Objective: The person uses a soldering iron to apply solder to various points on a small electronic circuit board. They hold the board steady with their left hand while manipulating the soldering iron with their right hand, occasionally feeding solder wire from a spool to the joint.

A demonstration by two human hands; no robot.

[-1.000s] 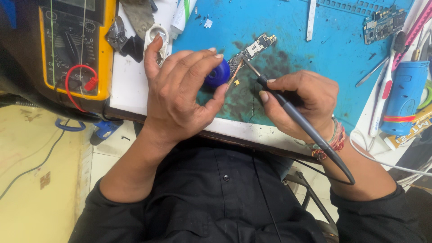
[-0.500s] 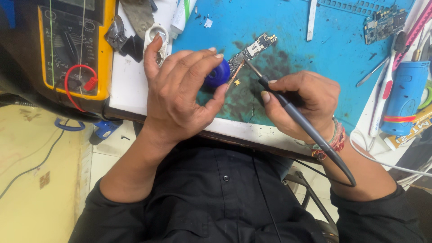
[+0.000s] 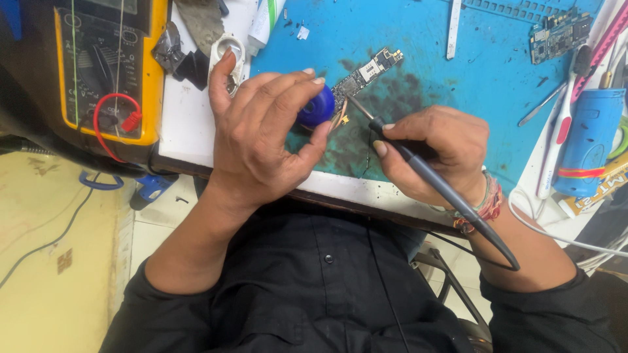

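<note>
Head view shows your own two hands at the near edge of the bench, over the blue mat (image 3: 484,72). Your right hand (image 3: 435,153) is closed in a pen grip around the dark soldering iron (image 3: 418,163), its fine tip resting at the near end of the narrow circuit board (image 3: 363,77) that lies slantwise on the mat. Your left hand (image 3: 261,140) is curled, thumb and fingertips pinching a small round blue object (image 3: 317,108) just beside that same end of the board; what it is cannot be told. You look to be mid-joint, working one small spot, so any further touch calls for a steady tip and the left hand holding firm. Farther off on the right stands a blue cylindrical tool (image 3: 592,140), closed, contents unseen. On the left a yellow multimeter (image 3: 108,65) sits with a red lead looped on it, and near it a small white oval piece (image 3: 229,52). A second circuit board (image 3: 559,33) lies at the far right corner.
</note>
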